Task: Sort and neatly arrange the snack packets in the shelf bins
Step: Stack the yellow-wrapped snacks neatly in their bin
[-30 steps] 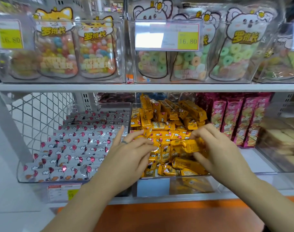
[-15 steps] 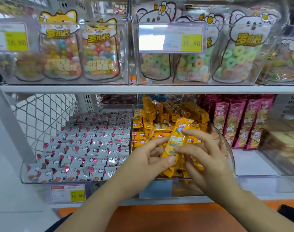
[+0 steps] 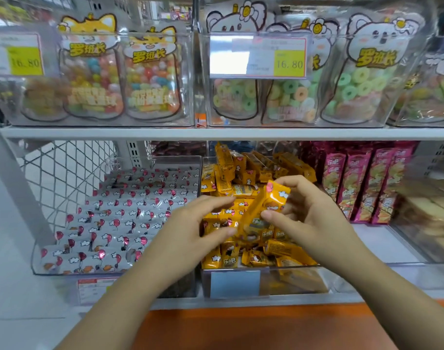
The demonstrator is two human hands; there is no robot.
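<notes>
A clear bin (image 3: 299, 270) on the lower shelf holds a loose heap of yellow snack packets (image 3: 243, 173). My right hand (image 3: 314, 218) holds one yellow packet (image 3: 264, 205) tilted above the heap, fingers at its top and thumb at its lower side. My left hand (image 3: 190, 231) is beside it with relaxed fingers, thumb tip at the packet's lower end and fingertips over the heap. Left of this bin, a second clear bin (image 3: 36, 261) carries tidy rows of silver packets with red balloons (image 3: 130, 215).
Pink upright packets (image 3: 362, 183) stand right of the yellow bin, with a bin of pale cakes (image 3: 428, 213) further right. The upper shelf (image 3: 216, 133) carries clear bins of candy bags with yellow price tags (image 3: 289, 63). An orange ledge (image 3: 266, 327) runs below.
Both hands lifted from the heap. The right hand raised a yellow packet and turned it upright; the left hand, which pinched it half a second ago, has eased to the left.
</notes>
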